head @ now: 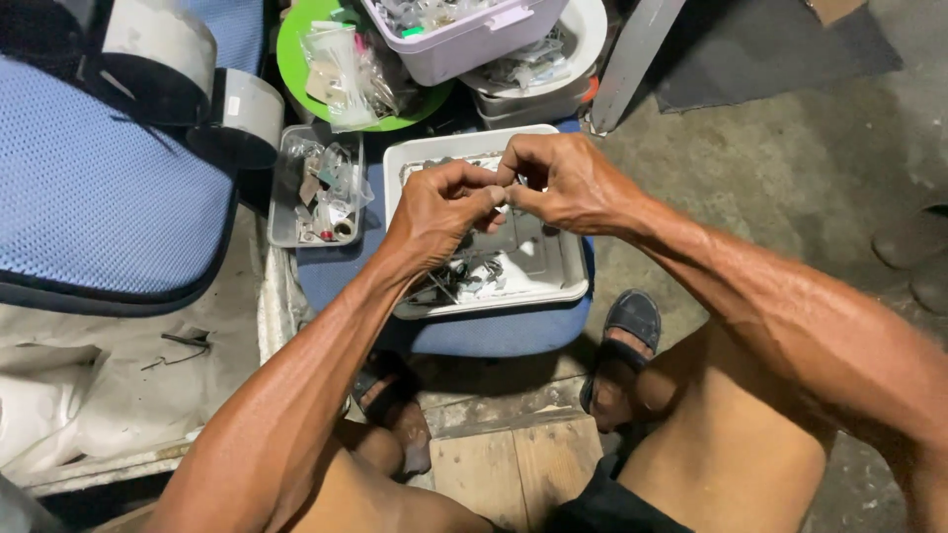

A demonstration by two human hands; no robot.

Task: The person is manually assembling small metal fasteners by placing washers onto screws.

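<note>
small part (503, 200) | pinched, both hands | over white plastic tray (563, 266)

We pinch a tiny part, too small to identify, between both hands' fingertips above the white tray (568, 266), w/ small dark metal bits heaped at its near-left corner, atop a blue stool (494, 331).

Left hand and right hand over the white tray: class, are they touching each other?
Touching. The head view shows the left hand and right hand meeting fingertip to fingertip above the white tray.
</note>
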